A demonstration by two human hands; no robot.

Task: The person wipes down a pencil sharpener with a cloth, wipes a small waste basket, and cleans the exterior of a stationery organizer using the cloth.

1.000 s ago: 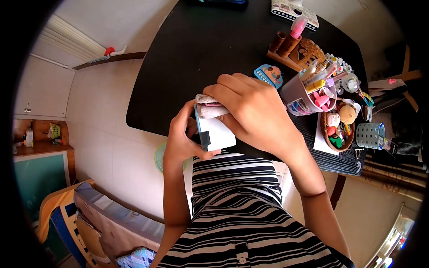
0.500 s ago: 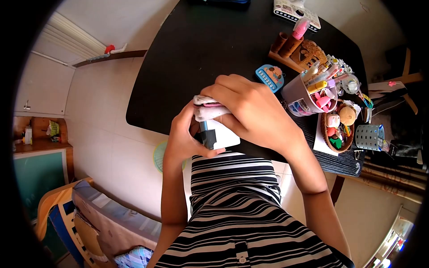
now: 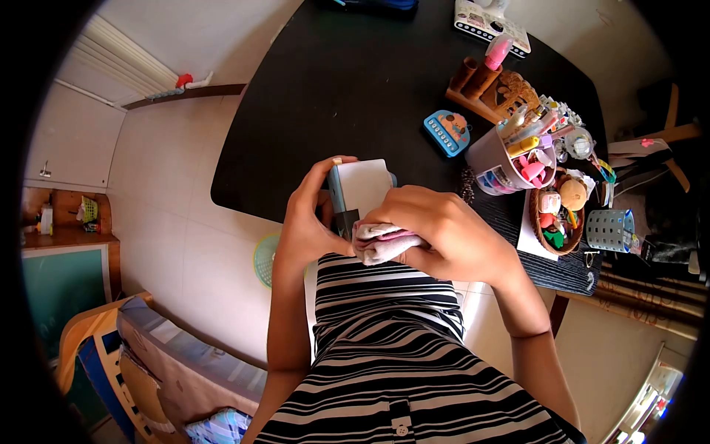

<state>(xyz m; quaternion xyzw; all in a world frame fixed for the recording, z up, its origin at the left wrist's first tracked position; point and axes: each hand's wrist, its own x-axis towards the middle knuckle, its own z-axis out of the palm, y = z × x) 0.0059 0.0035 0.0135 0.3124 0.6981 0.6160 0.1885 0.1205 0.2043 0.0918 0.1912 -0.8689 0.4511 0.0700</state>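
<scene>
My left hand (image 3: 307, 214) is closed round the side of a small white box-like object (image 3: 362, 183) with a blue edge and a black patch at its lower corner. My right hand (image 3: 447, 233) pinches a folded pale cloth (image 3: 383, 243) with a pink layer inside. The cloth lies against the object's lower corner, beside the black patch. Both hands are over the near edge of the black table (image 3: 333, 96). Part of the object is hidden behind my right fingers.
On the table's right are a blue toy-like item (image 3: 447, 132), a wooden holder (image 3: 477, 95), a cup of pens (image 3: 494, 157), a wicker basket (image 3: 580, 226) and a perforated basket (image 3: 611, 231). A white device (image 3: 488, 26) stands at the back.
My right hand has moved the cloth from the object's top end down to its lower corner. More of the white face now shows.
</scene>
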